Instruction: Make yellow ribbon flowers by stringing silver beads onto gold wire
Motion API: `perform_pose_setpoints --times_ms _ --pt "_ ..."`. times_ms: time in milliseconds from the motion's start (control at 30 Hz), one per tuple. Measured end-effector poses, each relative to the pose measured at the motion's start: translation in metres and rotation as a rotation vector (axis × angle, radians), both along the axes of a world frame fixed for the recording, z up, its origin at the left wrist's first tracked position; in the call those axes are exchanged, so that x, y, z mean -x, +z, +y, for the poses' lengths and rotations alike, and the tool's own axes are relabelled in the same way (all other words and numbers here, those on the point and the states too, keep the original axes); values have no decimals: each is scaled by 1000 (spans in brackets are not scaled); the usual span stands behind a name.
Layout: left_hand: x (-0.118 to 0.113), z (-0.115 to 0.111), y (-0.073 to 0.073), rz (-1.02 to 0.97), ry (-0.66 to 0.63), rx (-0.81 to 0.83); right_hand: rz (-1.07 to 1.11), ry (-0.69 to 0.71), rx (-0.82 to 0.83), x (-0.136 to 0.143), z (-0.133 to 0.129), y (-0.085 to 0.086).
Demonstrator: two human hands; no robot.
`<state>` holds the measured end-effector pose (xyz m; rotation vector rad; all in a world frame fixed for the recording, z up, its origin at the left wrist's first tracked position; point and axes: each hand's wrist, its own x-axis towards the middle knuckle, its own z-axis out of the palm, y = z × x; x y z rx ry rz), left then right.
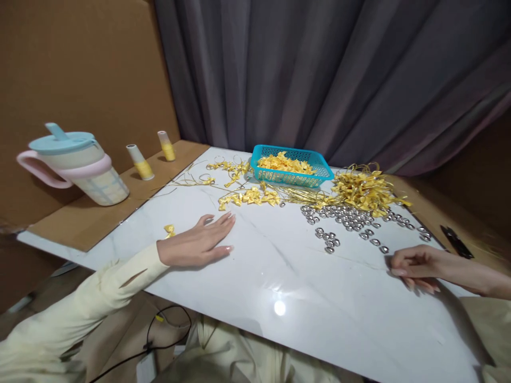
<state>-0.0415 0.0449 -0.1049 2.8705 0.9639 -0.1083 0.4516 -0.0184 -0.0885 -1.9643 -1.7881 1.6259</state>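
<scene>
One thin gold wire, long axis approx. L–R on white surface, R end in closed pinch of nearer R hand; L hand well left, palm down, fingers slightly spread, nothing visibly held; silver beads beyond wire.

My left sleeve is pale cream, slit near its cuff; my shadowed right sleeve looks similar; my lap cloth is cream.

Readable text — none | labels, brands — none legible | numbers, signs — none
</scene>
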Motion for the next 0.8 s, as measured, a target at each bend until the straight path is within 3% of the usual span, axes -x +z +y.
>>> perform_pose_setpoints --times_ms 233,567,800 --pt "4 -7 -13 24 43 -161 13 22 2 9 -1 9" --pt "8 -5 -15 21 62 -234 8 -16 6 3 -1 3" --pt "7 -5 -15 33 61 -256 41 0 4 7 -1 8"
